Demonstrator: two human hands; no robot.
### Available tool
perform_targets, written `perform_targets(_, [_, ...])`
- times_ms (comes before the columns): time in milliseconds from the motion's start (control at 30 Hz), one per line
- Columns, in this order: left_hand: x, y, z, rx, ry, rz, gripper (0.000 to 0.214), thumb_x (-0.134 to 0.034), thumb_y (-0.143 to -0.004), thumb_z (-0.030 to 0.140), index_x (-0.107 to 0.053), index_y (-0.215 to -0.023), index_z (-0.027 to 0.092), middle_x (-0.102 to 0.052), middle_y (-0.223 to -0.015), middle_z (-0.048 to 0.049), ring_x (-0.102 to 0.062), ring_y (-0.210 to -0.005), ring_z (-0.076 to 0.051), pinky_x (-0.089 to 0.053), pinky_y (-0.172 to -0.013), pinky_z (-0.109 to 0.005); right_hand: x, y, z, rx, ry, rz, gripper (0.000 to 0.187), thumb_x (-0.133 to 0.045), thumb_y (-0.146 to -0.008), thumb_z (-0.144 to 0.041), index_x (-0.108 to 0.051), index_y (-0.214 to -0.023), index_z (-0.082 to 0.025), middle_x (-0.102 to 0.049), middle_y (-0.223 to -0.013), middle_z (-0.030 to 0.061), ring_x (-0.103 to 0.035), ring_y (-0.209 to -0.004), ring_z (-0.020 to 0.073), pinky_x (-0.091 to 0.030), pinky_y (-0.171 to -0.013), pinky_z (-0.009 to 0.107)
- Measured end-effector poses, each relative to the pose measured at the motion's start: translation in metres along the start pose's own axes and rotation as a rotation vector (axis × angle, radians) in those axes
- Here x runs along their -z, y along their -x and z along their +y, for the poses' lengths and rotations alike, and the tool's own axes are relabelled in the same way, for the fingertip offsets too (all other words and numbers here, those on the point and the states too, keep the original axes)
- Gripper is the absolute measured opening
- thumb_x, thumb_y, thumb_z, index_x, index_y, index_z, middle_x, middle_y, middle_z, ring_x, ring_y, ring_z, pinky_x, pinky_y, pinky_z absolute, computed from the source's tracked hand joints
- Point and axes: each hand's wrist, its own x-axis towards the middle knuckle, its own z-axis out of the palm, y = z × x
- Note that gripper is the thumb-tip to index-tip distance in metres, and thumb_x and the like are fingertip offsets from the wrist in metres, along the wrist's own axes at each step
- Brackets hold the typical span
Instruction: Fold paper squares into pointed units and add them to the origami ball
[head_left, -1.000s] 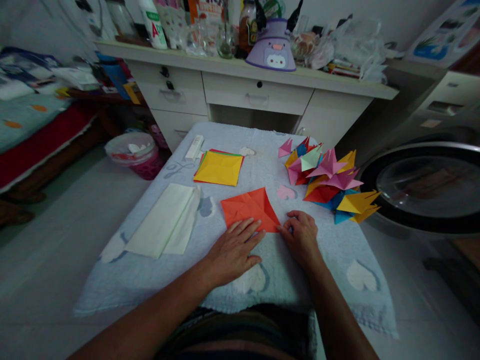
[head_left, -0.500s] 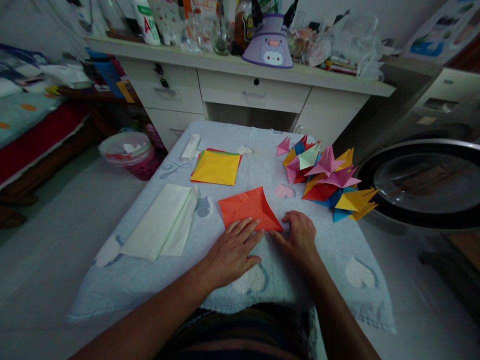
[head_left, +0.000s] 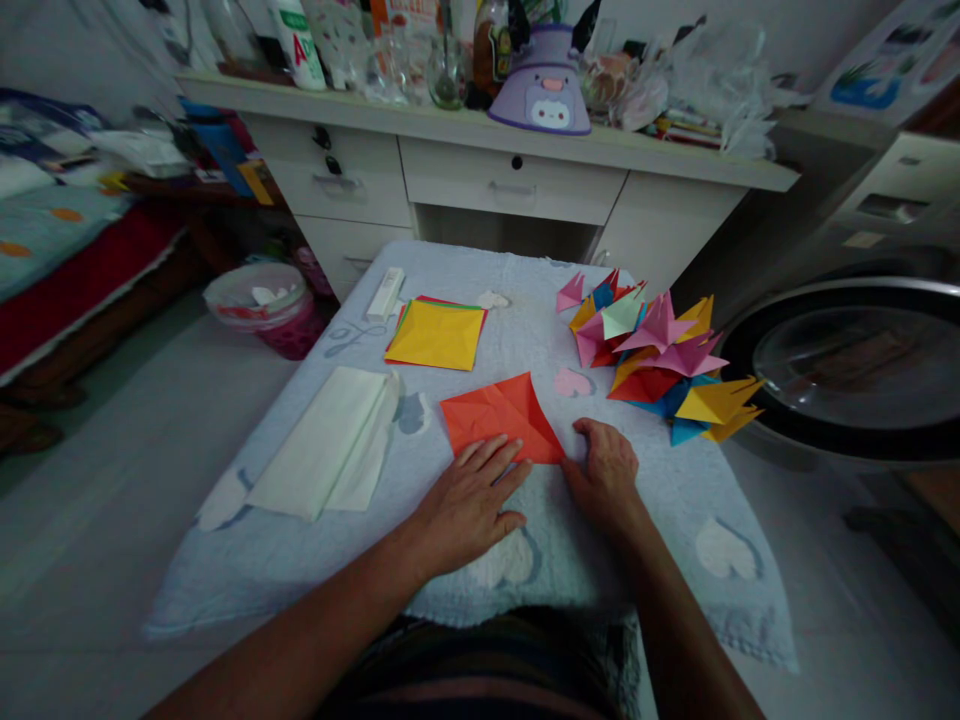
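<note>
A creased orange sheet of origami paper (head_left: 517,410) lies folded on the cloth-covered table, its right edge curving in toward the lower corner. My left hand (head_left: 472,495) rests flat on the near edge of the sheet, fingers stretched out. Just right of that lower corner is my right hand (head_left: 604,470), its thumb by the paper's tip, the index finger held apart from it and the other fingers curled. Nothing shows between that thumb and finger. Beyond the sheet lies a stack of square papers (head_left: 436,335), yellow on top with red and green edges showing.
Several folded paper cranes (head_left: 660,350) are heaped at the right of the table. On the left lie a folded pale cloth or tissue (head_left: 330,440) and a small white box (head_left: 386,294). A lined bin (head_left: 262,310) stands on the floor beyond, and an open washer door (head_left: 847,370) is at right.
My right hand has shifted slightly right, its thumb sliding outward past the paper's lower corner. My left hand stays pressed on the orange sheet. The whole view has moved slightly.
</note>
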Motion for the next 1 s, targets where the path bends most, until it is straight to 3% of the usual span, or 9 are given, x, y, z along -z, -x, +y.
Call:
perform_targets(200, [0.0, 0.0, 0.0, -0.005, 0.003, 0.008, 0.06, -0.046, -0.094, 0.055, -0.038, -0.146, 0.026, -0.036, -0.157, -0.0069, -0.031, -0.144, -0.028, -0.025, -0.116, -0.046, 0.001, -0.004, 0.007, 0.024, -0.058, 0.016, 0.058, -0.05, -0.073, -0.013, -0.048, -0.131, -0.019, -0.058, -0.123, 0.013, -0.051, -0.115, 0.0301, -0.038, -0.1, 0.052])
perform_targets(333, [0.0, 0.0, 0.001, 0.002, 0.0, 0.02, 0.058, -0.047, -0.094, 0.053, -0.041, -0.144, 0.026, -0.036, -0.156, -0.0075, -0.032, -0.143, -0.028, -0.026, -0.116, -0.047, 0.012, 0.003, -0.005, 0.19, -0.21, 0.111, 0.048, -0.046, -0.076, -0.009, -0.054, -0.122, -0.017, -0.057, -0.123, 0.015, -0.049, -0.121, 0.0305, -0.039, -0.102, 0.055])
perform_targets(400, [-0.001, -0.001, 0.002, 0.002, -0.003, 0.022, 0.056, -0.048, -0.094, 0.053, -0.043, -0.143, 0.025, -0.037, -0.156, -0.0086, -0.033, -0.143, -0.029, -0.026, -0.116, -0.047, 0.015, 0.009, -0.014, 0.343, -0.361, 0.017, 0.047, -0.04, -0.081, -0.006, -0.055, -0.122, -0.022, -0.059, -0.121, 0.0113, -0.053, -0.118, 0.0245, -0.045, -0.101, 0.048])
perform_targets(467, [-0.002, -0.001, 0.002, 0.0, -0.004, 0.021, 0.057, -0.049, -0.093, 0.053, -0.044, -0.141, 0.023, -0.038, -0.155, -0.0095, -0.033, -0.143, -0.029, -0.026, -0.116, -0.047, 0.013, 0.015, -0.022, 0.377, -0.417, -0.074, 0.049, -0.037, -0.083, -0.005, -0.055, -0.124, -0.023, -0.061, -0.121, 0.0099, -0.056, -0.117, 0.0216, -0.049, -0.099, 0.043])
perform_targets(733, [-0.004, 0.005, -0.004, -0.018, -0.03, 0.027, 0.061, -0.046, -0.095, 0.053, -0.041, -0.143, 0.016, -0.039, -0.155, -0.0095, -0.035, -0.143, -0.024, -0.026, -0.118, -0.04, -0.01, 0.021, -0.025, 0.354, -0.224, -0.065, 0.042, -0.039, -0.088, -0.006, -0.063, -0.121, -0.016, -0.066, -0.117, 0.0126, -0.06, -0.111, 0.0233, -0.05, -0.099, 0.042])
perform_targets(1000, [0.01, 0.035, -0.017, 0.068, -0.115, 0.048, 0.055, -0.051, -0.094, 0.049, -0.048, -0.139, 0.017, -0.047, -0.15, -0.0108, -0.042, -0.139, -0.025, -0.032, -0.114, -0.041, 0.006, 0.026, -0.051, 0.423, 0.095, -0.166, 0.04, -0.055, -0.09, -0.021, -0.06, -0.13, -0.023, -0.055, -0.123, 0.0165, -0.053, -0.11, 0.0295, -0.049, -0.095, 0.047])
